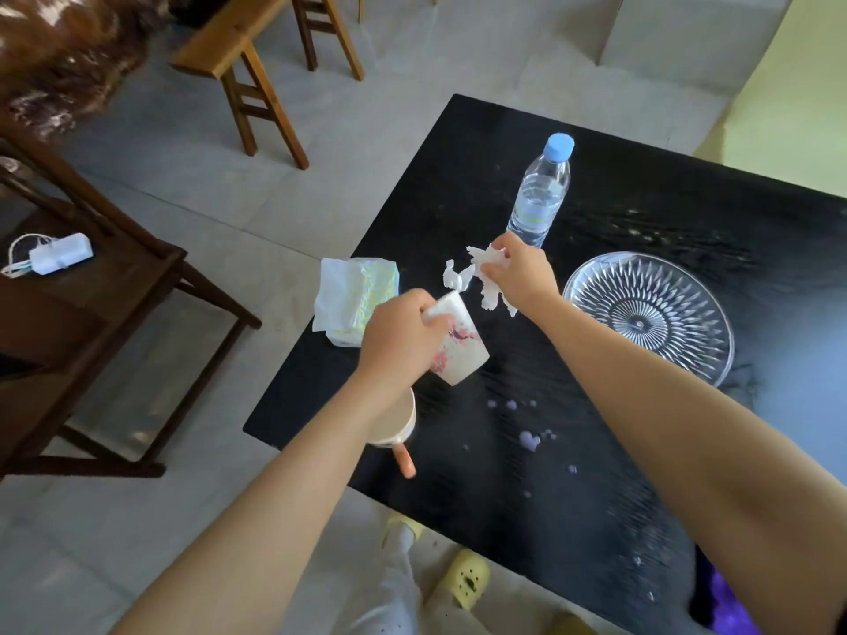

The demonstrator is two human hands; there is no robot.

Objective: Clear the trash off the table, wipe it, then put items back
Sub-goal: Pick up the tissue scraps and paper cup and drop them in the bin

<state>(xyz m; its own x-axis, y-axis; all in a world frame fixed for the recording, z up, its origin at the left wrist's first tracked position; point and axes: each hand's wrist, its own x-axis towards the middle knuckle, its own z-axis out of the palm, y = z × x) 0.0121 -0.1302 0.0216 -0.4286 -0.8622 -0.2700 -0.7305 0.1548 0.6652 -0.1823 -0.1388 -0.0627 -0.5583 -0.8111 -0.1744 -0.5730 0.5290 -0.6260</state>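
My left hand [401, 339] grips a white paper cup [460, 348] with pink flower print, tilted over the black table [458, 185]. My right hand [522, 272] pinches crumpled white tissue [486, 272] just beyond the cup's mouth, and a small torn scrap [456, 275] sits right at the cup's rim. Purple spilled drops [529, 440] dot the tabletop near the front. A tissue pack [355, 300] lies at the table's left edge.
A water bottle [541, 194] with a blue cap stands behind my right hand. A cut-glass bowl [648, 313] sits to the right. A white cup with an orange handle [403, 433] is under my left forearm. Wooden stools [256, 71] and a dark side table [91, 286] stand left.
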